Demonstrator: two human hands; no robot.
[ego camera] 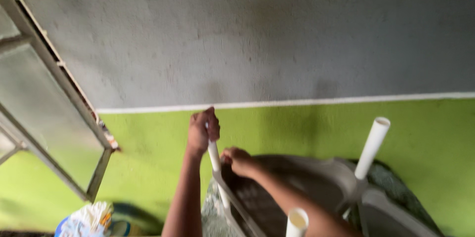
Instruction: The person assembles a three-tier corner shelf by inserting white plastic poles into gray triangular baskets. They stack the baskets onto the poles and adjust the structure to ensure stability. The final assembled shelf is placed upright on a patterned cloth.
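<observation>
Before the grey-and-green wall (297,44), the left hand (202,130) had its fingers wrapped tight around one upturned white leg (213,155) of the overturned plastic chair (292,182), while the right hand (237,160) pressed curled fingers against the seat's underside.

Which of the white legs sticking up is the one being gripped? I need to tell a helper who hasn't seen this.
Start at the green and grey wall and look down to the upturned grey plastic chair before it. Of its white tube legs, take the leftmost leg. Unlike the free leg at right, the left hand wraps its top, and the right hand sits beside it.
</observation>
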